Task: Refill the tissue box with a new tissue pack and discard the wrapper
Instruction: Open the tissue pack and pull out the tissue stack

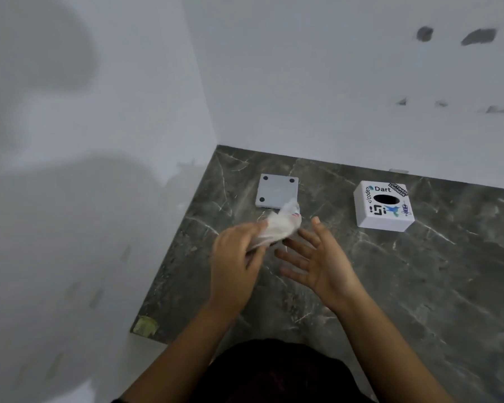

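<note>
My left hand point(239, 257) grips a crumpled, translucent plastic wrapper point(277, 228) above the dark marble counter point(419, 286). Just to its right, my right hand point(317, 263) is held open with spread fingers, palm facing the wrapper, holding nothing. The white tissue box point(383, 206), covered in stickers and with a dark oval slot on top, stands upright at the back right of the counter. Its grey square base plate point(277, 189), with black dots at the corners, lies flat at the back, just behind the wrapper. The picture is blurred around the wrapper.
White walls close in the counter on the left and at the back. The counter's left edge runs diagonally, with a yellowish patch point(146, 325) at its near corner. Dark clothing point(274, 373) fills the bottom middle.
</note>
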